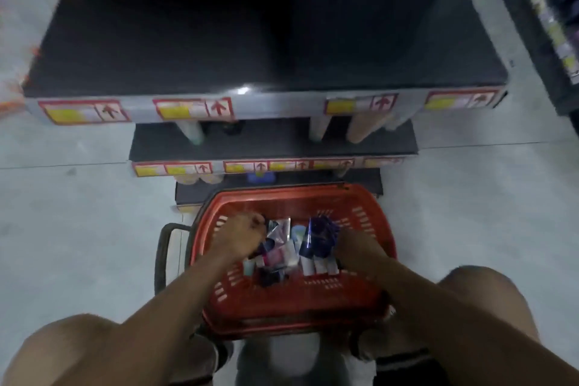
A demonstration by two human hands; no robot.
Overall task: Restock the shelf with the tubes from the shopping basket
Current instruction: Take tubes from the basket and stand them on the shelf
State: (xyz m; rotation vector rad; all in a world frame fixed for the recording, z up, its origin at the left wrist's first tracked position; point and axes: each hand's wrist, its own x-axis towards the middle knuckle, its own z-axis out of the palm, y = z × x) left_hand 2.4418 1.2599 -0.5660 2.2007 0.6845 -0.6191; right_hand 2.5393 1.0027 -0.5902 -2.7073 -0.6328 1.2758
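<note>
Down in one red basket (291, 307), both hands: left hand (241, 233) gripping tubes (279, 255), right hand (351, 246) gripping blue tubes (316, 236)

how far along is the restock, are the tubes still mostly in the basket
Early on, it seems. Done: little to show; the wide top shelf lies mostly bare, with only a few tubes standing at its back. In hand: both hands are down in the red basket, the left hand among the mixed tubes, the right hand at the dark blue tubes. The blur hides the grips. Left: nearly the whole pile.
</note>
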